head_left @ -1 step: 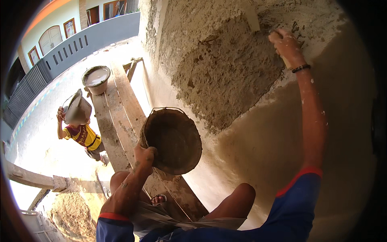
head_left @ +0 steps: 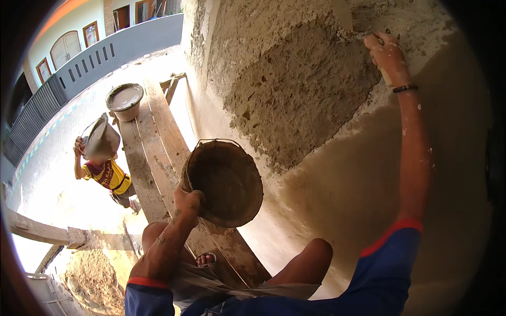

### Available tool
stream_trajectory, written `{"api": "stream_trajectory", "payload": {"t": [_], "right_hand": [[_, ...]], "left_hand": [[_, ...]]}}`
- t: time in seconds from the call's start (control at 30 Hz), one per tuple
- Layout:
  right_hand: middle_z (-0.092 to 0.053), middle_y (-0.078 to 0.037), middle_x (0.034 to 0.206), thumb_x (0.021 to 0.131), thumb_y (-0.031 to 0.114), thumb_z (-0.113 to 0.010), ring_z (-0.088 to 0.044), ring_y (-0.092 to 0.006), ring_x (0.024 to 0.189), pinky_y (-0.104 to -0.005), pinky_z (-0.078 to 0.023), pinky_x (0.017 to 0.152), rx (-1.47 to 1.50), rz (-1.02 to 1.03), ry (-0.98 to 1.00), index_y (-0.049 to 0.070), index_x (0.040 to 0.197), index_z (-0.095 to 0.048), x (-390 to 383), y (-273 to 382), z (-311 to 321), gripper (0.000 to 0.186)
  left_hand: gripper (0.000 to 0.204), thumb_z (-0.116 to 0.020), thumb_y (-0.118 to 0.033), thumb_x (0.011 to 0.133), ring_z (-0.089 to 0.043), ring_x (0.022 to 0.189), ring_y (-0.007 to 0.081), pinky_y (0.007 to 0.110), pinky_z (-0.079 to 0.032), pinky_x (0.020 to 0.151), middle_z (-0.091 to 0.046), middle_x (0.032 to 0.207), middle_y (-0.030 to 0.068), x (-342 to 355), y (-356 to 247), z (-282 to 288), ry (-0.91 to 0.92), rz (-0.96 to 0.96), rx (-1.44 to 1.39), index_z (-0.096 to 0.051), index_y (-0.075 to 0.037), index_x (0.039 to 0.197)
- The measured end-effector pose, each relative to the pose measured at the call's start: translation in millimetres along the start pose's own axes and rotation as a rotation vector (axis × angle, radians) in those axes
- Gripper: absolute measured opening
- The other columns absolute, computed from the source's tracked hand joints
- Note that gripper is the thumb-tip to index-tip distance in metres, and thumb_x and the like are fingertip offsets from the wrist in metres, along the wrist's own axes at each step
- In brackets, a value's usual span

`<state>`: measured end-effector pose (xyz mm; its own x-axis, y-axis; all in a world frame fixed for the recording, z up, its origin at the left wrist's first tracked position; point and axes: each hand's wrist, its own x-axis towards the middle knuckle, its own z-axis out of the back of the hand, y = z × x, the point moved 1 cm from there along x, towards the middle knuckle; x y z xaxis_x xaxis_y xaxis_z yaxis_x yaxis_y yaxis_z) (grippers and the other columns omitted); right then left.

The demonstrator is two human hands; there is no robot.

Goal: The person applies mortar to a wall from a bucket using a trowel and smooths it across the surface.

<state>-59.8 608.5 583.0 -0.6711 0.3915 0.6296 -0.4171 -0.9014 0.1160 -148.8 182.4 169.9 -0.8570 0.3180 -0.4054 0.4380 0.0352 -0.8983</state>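
My left hand (head_left: pixel 188 203) grips the rim of a mortar-crusted bucket (head_left: pixel 225 184), tilted so that its dark inside faces me. Its wire handle arches over the far rim. Up at the wall, my right hand (head_left: pixel 388 55) is closed, with a pale, handle-like end showing by the palm; the rest of what it holds is hidden. Left of that hand, a broad patch of rough, damp mortar (head_left: pixel 300 95) covers the wall. Below and right of the patch, the plaster (head_left: pixel 358 174) is smooth.
I sit above scaffold planks (head_left: pixel 153 137). A second bucket (head_left: pixel 125 100) with greyish contents stands at their far end. Below on the left, a person in a yellow and maroon shirt (head_left: pixel 113 176) lifts another bucket (head_left: pixel 101 139). A wooden beam (head_left: pixel 47 231) crosses at lower left above a sand heap (head_left: pixel 95 279).
My right hand has shifted slightly right and up along the wall. The bucket in my left hand stays nearly in place, and the person below still holds a bucket up.
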Motion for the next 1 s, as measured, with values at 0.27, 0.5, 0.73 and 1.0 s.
{"api": "stream_trajectory", "payload": {"t": [0.27, 0.5, 0.73, 1.0], "right_hand": [[-0.066, -0.008, 0.092, 0.091, 0.033, -0.065, -0.060, -0.0120, 0.064, -0.0308, -0.055, 0.063, 0.232, -0.115, 0.759, 0.007, 0.132, -0.057, -140, 83, -46, 0.049], [-0.063, -0.019, 0.105, 0.084, 0.012, -0.060, -0.065, -0.0337, 0.086, -0.0424, -0.055, 0.071, -0.291, 0.737, 0.543, 0.010, 0.117, -0.063, -305, 108, -161, 0.033], [-0.067, -0.017, 0.085, 0.081, 0.014, -0.061, -0.068, -0.0353, 0.077, -0.0425, -0.055, 0.069, -0.093, 0.461, 1.085, 0.004, 0.095, -0.063, -352, 107, -185, 0.017], [-0.069, -0.014, 0.105, 0.085, 0.021, -0.058, -0.066, -0.0330, 0.096, -0.0428, -0.052, 0.087, 0.333, 0.384, 1.052, 0.007, 0.116, -0.063, -409, 95, -201, 0.034]], "left_hand": [[0.027, -0.064, 0.004, 0.070, -0.061, 0.063, 0.0220, 0.035, -0.051, 0.055, -0.063, 0.076, 0.0102, -6, 11, 9, -0.094, 0.052, 0.107, -0.060, 0.004, 0.096], [0.039, -0.063, 0.003, 0.070, -0.065, 0.071, 0.0209, 0.034, -0.053, 0.067, -0.068, 0.085, 0.0102, -23, 2, -22, 0.042, -0.070, 0.202, -0.062, 0.001, 0.108], [0.040, -0.063, 0.000, 0.072, -0.068, 0.079, 0.0223, 0.036, -0.054, 0.076, -0.071, 0.089, 0.0120, -27, 10, -19, 0.072, -0.120, 0.331, -0.063, 0.000, 0.112], [0.045, -0.064, -0.002, 0.072, -0.069, 0.085, 0.0236, 0.036, -0.053, 0.080, -0.072, 0.094, 0.0140, -34, 9, -30, 0.094, -0.066, 0.416, -0.063, -0.001, 0.117]]}}
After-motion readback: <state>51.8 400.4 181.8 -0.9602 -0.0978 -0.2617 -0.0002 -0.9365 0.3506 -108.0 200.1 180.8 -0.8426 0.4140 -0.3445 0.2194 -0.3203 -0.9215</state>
